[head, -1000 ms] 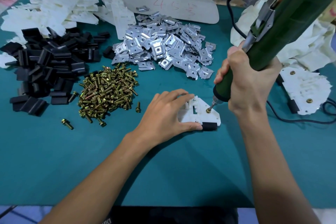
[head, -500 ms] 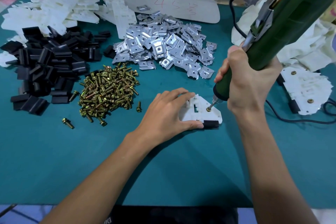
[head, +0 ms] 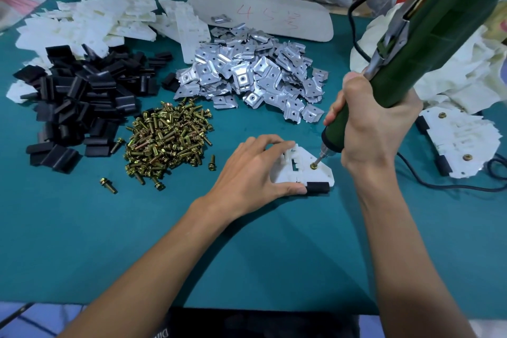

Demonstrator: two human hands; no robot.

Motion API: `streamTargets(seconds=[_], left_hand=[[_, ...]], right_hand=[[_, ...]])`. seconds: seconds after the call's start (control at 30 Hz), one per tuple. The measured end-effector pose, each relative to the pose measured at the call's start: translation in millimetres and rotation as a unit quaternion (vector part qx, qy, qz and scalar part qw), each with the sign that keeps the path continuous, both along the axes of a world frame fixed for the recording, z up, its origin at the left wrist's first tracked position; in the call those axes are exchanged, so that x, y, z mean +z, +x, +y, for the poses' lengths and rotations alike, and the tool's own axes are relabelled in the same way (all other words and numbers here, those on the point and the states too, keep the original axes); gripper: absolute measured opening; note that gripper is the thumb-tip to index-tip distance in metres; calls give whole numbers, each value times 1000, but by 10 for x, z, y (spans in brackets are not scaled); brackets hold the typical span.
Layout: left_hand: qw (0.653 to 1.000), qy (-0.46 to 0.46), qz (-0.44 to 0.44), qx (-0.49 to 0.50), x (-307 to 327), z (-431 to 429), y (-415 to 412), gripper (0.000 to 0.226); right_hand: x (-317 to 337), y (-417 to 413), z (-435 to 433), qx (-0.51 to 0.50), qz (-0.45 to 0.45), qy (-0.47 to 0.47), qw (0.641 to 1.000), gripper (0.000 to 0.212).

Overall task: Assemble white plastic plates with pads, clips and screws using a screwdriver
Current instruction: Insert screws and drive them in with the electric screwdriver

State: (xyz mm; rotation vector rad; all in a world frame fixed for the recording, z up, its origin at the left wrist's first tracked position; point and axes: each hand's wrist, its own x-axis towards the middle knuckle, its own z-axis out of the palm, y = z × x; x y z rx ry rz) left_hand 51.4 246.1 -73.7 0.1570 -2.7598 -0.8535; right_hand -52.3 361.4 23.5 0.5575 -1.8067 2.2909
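Work piece is the flat white plastic plate with a notched edge [head: 322,175], lying flat on the teal-covered table [head: 137,241], a little right of centre in the head view.

My left hand [head: 247,173] lies spread over the plate's 9 o'clock half. The fingers are nearly flat and pressing down, and the thumb runs along the near edge. It is not wrapped round anything.

My right hand [head: 375,123] is fisted round the lower barrel of the green corded electric screwdriver [head: 428,35]. The bit is seated in the brass washer-head screw [head: 313,165] near the plate's 3 o'clock corner.

A black rubbery pad [head: 318,187] is clipped on the plate's 6 o'clock edge, touching the thumb tip.

Handling, my judgement:
- The plate is light, thin and stiff, and probably slick on this cloth, so driver torque will spin it unless it is pinned.
- Hold it flat-palmed on the side away from the screw, with a digit braced against an edge.
- The notched tabs look brittle, so don't lever on them.
- Overdriving could crack the plastic round the hole.
- The driver is top-heavy, so grip low near the bit for control.

Stock, from the plate:
- Heap of brass screws [head: 167,140] at 9 o'clock.
- Heap of bright metal clips [head: 247,74] at 11.
- Heap of black pads [head: 82,96] at 10.
- Finished plates [head: 461,140] at 3.
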Motion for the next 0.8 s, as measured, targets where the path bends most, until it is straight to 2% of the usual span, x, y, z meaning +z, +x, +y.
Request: streamTargets(seconds=[0.3,0.53,0.6,0.7,0.73,0.8], left_hand=[[1000,1,-7,10,0,9,-10,86],[998,-5,-69,14,116,15,-42,87],[988,-74,-124,56,209,-11,-76,91],[942,-227,-174,178,383,-68,-101,91],[931,-249,-174,201,432,-88,-102,87],[934,-231,-168,216,491,-129,-70,80]], right_hand=[[-5,5,-4,-6,4,16,1000,22],[228,-38,100,32,-6,2,999,52],[264,-44,159,29,-13,2,999,54],[277,-51,238,16,-21,4,1000,53],[279,-53,261,13,-23,5,1000,54],[277,-62,289,9,-24,11,1000,53]])
